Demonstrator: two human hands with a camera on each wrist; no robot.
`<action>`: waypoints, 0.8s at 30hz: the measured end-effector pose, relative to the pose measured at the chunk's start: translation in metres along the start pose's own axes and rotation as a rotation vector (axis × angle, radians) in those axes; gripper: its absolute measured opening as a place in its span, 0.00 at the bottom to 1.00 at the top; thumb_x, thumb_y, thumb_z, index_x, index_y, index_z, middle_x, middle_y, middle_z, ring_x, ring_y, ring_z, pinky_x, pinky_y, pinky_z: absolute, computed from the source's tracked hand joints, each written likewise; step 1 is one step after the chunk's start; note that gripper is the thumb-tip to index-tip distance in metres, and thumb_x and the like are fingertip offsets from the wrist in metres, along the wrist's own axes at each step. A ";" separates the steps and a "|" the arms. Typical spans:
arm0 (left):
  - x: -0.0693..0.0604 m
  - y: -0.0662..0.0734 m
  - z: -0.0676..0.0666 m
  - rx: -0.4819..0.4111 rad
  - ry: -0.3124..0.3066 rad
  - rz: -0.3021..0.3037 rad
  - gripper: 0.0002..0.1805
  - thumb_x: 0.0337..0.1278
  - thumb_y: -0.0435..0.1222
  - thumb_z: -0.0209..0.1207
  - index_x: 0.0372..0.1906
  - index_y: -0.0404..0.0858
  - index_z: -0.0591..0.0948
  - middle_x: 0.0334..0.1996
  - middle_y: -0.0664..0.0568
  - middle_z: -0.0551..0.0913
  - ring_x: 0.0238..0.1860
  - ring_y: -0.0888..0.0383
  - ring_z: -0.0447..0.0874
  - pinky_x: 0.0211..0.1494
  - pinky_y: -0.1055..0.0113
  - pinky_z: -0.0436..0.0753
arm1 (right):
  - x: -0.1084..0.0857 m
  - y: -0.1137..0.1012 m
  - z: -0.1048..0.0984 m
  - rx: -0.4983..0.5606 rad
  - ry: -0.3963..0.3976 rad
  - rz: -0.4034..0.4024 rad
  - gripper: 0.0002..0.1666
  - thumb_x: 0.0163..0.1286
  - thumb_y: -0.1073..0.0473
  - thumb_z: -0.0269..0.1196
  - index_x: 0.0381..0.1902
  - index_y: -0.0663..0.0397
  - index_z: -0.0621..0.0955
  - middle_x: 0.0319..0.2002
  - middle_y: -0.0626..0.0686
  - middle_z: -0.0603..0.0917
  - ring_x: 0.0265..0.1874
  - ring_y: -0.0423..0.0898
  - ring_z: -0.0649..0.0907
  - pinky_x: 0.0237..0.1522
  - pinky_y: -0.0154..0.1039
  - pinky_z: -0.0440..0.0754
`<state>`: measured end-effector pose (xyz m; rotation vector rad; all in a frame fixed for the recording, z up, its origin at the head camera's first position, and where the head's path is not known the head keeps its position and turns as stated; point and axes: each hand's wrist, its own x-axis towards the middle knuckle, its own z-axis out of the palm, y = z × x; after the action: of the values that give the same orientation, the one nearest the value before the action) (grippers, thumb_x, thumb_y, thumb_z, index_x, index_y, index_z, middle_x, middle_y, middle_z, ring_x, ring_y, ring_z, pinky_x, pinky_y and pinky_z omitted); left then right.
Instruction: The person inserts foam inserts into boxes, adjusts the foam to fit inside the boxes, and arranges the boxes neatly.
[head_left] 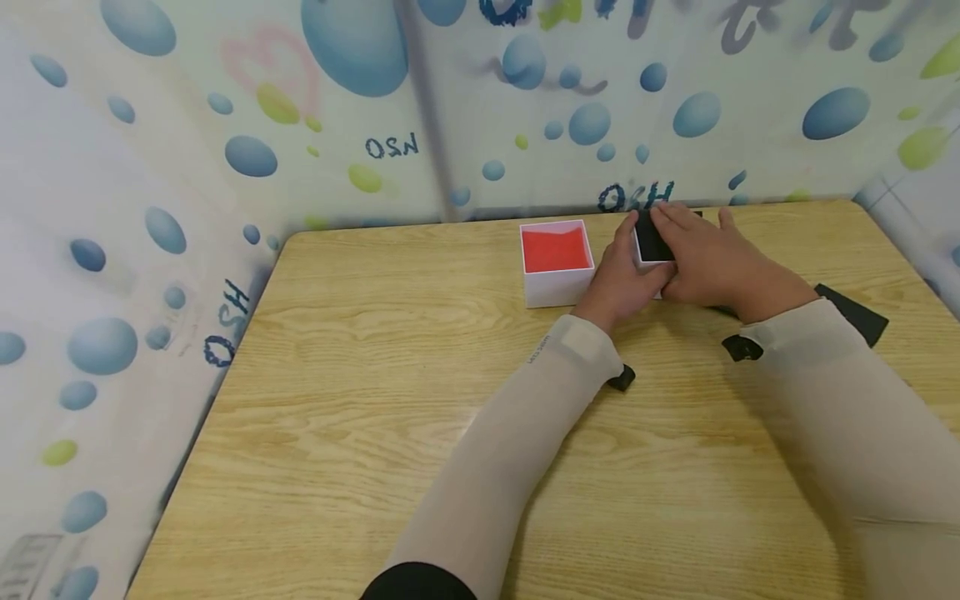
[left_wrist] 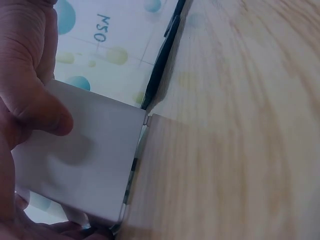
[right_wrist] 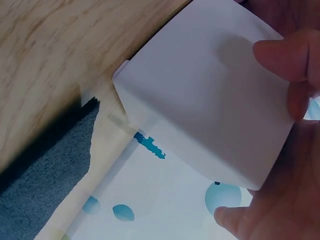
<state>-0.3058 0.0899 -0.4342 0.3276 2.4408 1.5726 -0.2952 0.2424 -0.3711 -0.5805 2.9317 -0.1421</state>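
A small white box (head_left: 647, 260) with a black top (head_left: 651, 237) stands at the table's far edge, between both hands. My left hand (head_left: 622, 279) grips its left side; in the left wrist view the thumb (left_wrist: 47, 115) lies on a plain white face (left_wrist: 95, 145). Over the top and right side reaches my right hand (head_left: 708, 258), its fingers spread on the black surface. In the right wrist view its thumb (right_wrist: 280, 57) rests against a white face of the box (right_wrist: 195, 90). Whatever lies beneath the black top is hidden.
Left of the hands stands an open white box (head_left: 558, 289) with a red inside (head_left: 557, 250). A flat black piece (head_left: 855, 315) lies to the right, partly behind the right forearm. A patterned curtain (head_left: 480, 117) hangs behind the wooden table (head_left: 360, 400).
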 end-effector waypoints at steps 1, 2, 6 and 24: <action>0.000 0.000 0.000 0.002 0.001 0.000 0.52 0.69 0.52 0.66 0.85 0.65 0.45 0.82 0.64 0.58 0.76 0.62 0.66 0.78 0.62 0.70 | 0.000 -0.001 0.000 -0.003 0.000 -0.001 0.60 0.65 0.55 0.65 0.84 0.67 0.45 0.84 0.68 0.47 0.83 0.67 0.52 0.73 0.82 0.41; 0.000 0.000 0.000 0.002 0.001 0.001 0.52 0.69 0.52 0.66 0.85 0.65 0.45 0.82 0.64 0.58 0.75 0.62 0.66 0.78 0.62 0.70 | -0.001 -0.001 0.000 -0.006 -0.002 -0.002 0.60 0.66 0.55 0.65 0.84 0.67 0.46 0.84 0.68 0.48 0.83 0.67 0.52 0.73 0.82 0.41; 0.000 0.000 0.000 0.006 0.005 -0.002 0.52 0.68 0.52 0.66 0.85 0.65 0.45 0.82 0.63 0.60 0.74 0.61 0.68 0.77 0.62 0.72 | -0.003 -0.002 0.001 -0.012 0.000 -0.009 0.58 0.68 0.54 0.64 0.84 0.66 0.47 0.84 0.68 0.49 0.83 0.66 0.53 0.73 0.82 0.40; 0.000 0.000 0.001 0.006 0.005 -0.004 0.53 0.67 0.53 0.67 0.85 0.64 0.45 0.80 0.62 0.62 0.71 0.60 0.69 0.74 0.63 0.75 | -0.013 0.003 0.008 -0.004 0.002 -0.018 0.51 0.65 0.59 0.64 0.83 0.63 0.58 0.82 0.67 0.57 0.82 0.66 0.57 0.74 0.81 0.39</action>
<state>-0.3056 0.0909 -0.4341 0.3196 2.4489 1.5662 -0.2827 0.2498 -0.3780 -0.6076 2.9303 -0.1386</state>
